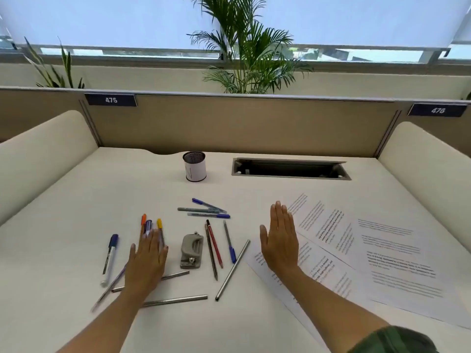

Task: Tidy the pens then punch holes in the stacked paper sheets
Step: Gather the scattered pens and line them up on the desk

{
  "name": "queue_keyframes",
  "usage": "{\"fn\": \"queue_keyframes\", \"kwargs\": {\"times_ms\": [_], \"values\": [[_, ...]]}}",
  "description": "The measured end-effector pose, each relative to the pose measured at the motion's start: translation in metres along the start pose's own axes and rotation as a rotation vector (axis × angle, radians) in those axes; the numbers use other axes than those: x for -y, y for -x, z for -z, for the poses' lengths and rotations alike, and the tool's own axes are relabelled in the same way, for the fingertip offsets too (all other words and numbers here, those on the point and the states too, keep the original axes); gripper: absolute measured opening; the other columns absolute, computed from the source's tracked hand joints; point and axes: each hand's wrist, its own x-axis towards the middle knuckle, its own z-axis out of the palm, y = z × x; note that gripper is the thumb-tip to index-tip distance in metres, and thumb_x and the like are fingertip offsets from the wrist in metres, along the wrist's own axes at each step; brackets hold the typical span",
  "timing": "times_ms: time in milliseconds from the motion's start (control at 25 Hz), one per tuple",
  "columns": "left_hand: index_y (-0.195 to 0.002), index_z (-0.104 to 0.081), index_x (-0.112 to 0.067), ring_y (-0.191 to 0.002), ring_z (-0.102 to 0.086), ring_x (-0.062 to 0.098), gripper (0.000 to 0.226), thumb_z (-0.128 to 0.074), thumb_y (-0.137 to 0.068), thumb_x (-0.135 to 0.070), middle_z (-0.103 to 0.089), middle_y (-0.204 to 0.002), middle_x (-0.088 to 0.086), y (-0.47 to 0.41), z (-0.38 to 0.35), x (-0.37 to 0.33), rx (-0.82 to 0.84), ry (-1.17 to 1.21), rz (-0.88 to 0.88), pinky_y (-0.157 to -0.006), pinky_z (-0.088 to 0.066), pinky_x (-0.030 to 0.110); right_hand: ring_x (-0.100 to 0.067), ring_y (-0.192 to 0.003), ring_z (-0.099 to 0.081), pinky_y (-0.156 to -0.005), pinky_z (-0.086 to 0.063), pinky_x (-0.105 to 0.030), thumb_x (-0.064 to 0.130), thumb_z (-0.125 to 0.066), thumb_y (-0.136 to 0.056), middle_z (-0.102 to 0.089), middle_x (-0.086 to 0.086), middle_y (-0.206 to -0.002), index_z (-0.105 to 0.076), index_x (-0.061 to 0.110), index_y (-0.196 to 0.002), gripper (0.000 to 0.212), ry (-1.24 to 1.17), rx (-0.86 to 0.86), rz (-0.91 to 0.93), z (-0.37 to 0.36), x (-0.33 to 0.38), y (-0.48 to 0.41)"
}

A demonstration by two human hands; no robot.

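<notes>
step: pen tidying, not begun | left hand (146, 261) flat, empty, over pens (150, 229) | right hand (280, 238) flat, empty, on paper sheets (356, 253) | hole punch (191, 250) between hands | next: gather pens, drop into cup (194, 166) beyond hands

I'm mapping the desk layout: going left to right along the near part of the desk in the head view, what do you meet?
White marker with blue cap → left hand → hole punch → red pencil → blue pen → right hand → paper sheets.

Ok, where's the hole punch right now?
The hole punch sits on the desk between the hands, right of the left hand, with red and dark pencils on its right.
</notes>
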Motion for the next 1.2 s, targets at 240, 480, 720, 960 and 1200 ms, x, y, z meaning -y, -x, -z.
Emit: {"fn": "queue_keyframes", "kwargs": {"times_ms": [240, 480, 720, 960, 1200], "values": [[-0.146, -0.028, -0.004, -0.142, -0.029, 0.031, 0.09, 0.016, -0.087, -0.055, -0.023, -0.155, 0.013, 0.012, -0.019, -0.001, -0.091, 0.068, 0.089, -0.108, -0.03, 0.052, -0.017, -0.149, -0.002, -0.122, 0.0, -0.03, 0.039, -0.028, -0.101, -0.003, -0.006, -0.161, -0.004, 0.009, -0.151, 0.064, -0.002, 0.267, -0.143, -0.031, -0.015, 0.039], [-0.142, -0.038, -0.006, -0.139, -0.034, 0.032, 0.069, -0.007, -0.094, -0.043, -0.031, -0.152, 0.013, 0.01, -0.022, 0.001, -0.118, 0.097, 0.103, -0.109, -0.029, 0.053, -0.016, -0.149, -0.003, -0.122, 0.001, -0.029, 0.04, -0.028, -0.101, -0.005, -0.005, -0.161, -0.006, 0.009, -0.151, 0.063, 0.05, 0.29, -0.143, -0.04, -0.018, 0.042], [-0.143, -0.037, -0.007, -0.141, -0.03, 0.032, 0.074, 0.003, -0.095, -0.046, -0.032, -0.153, 0.012, 0.012, -0.023, 0.007, -0.083, 0.173, 0.062, -0.113, -0.024, 0.052, -0.017, -0.148, -0.012, -0.122, -0.005, -0.029, 0.033, -0.035, -0.101, -0.019, -0.006, -0.159, -0.02, 0.008, -0.15, 0.057, -0.015, 0.26, -0.167, -0.038, -0.014, 0.043], [-0.14, -0.043, -0.013, -0.139, -0.034, 0.024, 0.043, -0.044, -0.098, -0.019, -0.043, -0.146, 0.004, 0.008, -0.015, 0.02, -0.181, 0.463, 0.01, -0.117, 0.001, 0.044, -0.031, -0.11, -0.058, -0.1, -0.043, -0.036, 0.006, -0.06, -0.089, -0.065, -0.014, -0.115, -0.06, 0.002, -0.118, 0.029, -0.057, -0.039, -0.17, -0.011, 0.018, 0.046], [-0.091, -0.068, -0.017, -0.091, -0.059, 0.021, 0.007, -0.066, -0.085, -0.015, -0.066, -0.093, -0.002, 0.019, 0.001, 0.041, -0.066, 0.465, -0.223, -0.082, -0.043, 0.033, -0.015, -0.08, -0.055, -0.076, -0.053, -0.031, -0.003, -0.062, -0.084, -0.059, -0.008, -0.097, -0.06, 0.005, -0.106, 0.024, -0.324, 0.046, -0.483, -0.006, 0.084, 0.071]]}}
